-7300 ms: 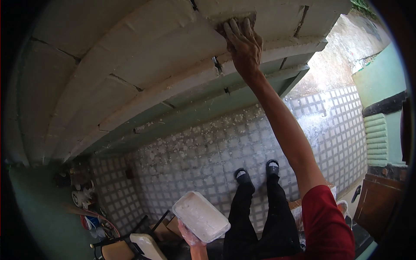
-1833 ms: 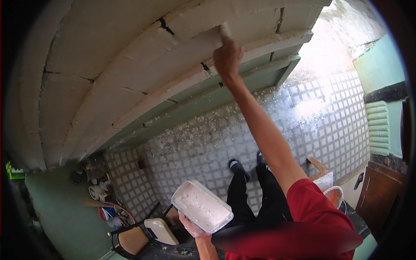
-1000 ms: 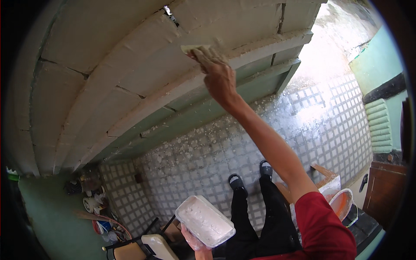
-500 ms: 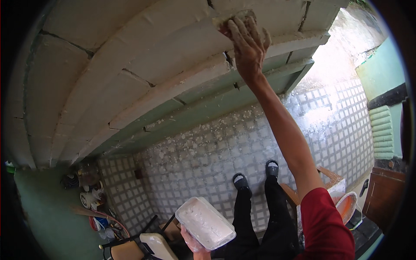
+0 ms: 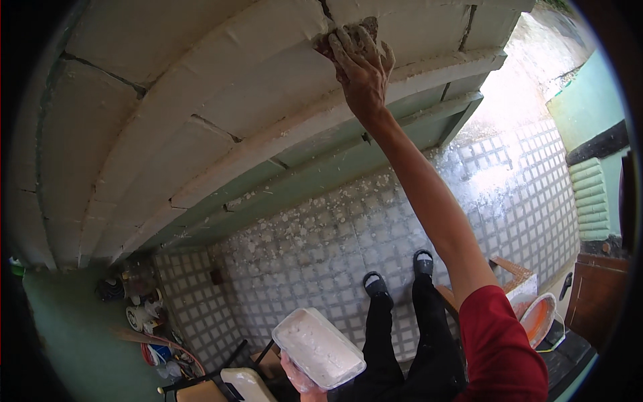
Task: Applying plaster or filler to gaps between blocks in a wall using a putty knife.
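Observation:
My right hand (image 5: 364,74), coated in pale paste, is stretched up and presses a flat scraper (image 5: 323,45) against the whitish panelled surface (image 5: 268,84). Its fingers lie across the blade, so only the scraper's corners and edges show. A dark joint between panels runs just above the blade. Low in the view, my left hand (image 5: 299,378) supports a rectangular plastic tub (image 5: 307,310) from its near left side. Smooth white paste (image 5: 325,348) lies inside, and the fingers under the tub are hidden.
Stepped ledges cross the panels, with several open joints. Pale splashes mark the tiled floor (image 5: 301,234). A bucket (image 5: 550,315) with an orange inside stands at the lower right by a wooden chair (image 5: 512,270). Stored items (image 5: 144,315) and another chair (image 5: 244,383) sit at the lower left.
My right hand has slid the scraper left and slightly down along the panel, up to the dark joint. The tub in my left hand has barely moved.

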A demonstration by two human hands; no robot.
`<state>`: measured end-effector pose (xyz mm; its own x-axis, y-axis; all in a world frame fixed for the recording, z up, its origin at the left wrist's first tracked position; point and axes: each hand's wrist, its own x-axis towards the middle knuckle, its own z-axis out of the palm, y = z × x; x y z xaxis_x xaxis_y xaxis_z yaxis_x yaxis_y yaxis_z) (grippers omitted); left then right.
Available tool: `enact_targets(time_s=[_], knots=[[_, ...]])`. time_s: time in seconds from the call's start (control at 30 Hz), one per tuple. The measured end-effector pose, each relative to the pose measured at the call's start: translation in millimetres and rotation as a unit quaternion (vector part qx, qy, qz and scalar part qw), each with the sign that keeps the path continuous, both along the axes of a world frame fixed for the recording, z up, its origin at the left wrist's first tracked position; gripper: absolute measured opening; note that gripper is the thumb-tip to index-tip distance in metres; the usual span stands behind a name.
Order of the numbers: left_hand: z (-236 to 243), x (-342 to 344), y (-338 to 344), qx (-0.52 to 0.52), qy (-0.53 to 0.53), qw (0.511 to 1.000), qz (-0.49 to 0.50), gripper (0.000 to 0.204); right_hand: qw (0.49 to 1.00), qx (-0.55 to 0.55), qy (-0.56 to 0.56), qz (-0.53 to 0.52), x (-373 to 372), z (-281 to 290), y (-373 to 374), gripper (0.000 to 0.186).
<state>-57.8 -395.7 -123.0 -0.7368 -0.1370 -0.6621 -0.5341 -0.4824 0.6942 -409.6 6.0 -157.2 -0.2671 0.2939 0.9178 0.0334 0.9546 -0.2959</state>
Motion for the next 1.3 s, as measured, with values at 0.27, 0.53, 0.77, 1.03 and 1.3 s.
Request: enact_targets(time_s=[0.27, 0.53, 0.77, 1.03, 1.3], knots=[[-7.7, 8.6, -3.5, 0.041, -0.009, 0.999, 0.004, 0.061, 0.990, -0.018, -0.139, 0.022, 32.8, -41.8, -0.9, 0.049], [2.2, 19.2, 7.7, 0.051, -0.004, 0.999, 0.005, 0.063, 0.994, -0.008, -0.093, 0.055, 51.2, 3.6, -3.1, 0.046], [-3.9, 25.4, 15.6, 0.069, -0.006, 0.998, -0.004, 0.063, 0.984, -0.013, -0.179, -0.006, 41.5, -61.2, 7.1, 0.044], [-6.9, 32.2, 13.2, 0.044, -0.013, 0.999, 0.009, 0.061, 0.995, -0.030, -0.089, 0.037, 42.5, -3.6, 7.3, 0.039], [0.7, 29.0, 28.7, 0.066, -0.015, 0.998, -0.002, 0.060, 0.973, -0.032, -0.226, 0.012, 58.1, -37.4, 5.9, 0.040]])
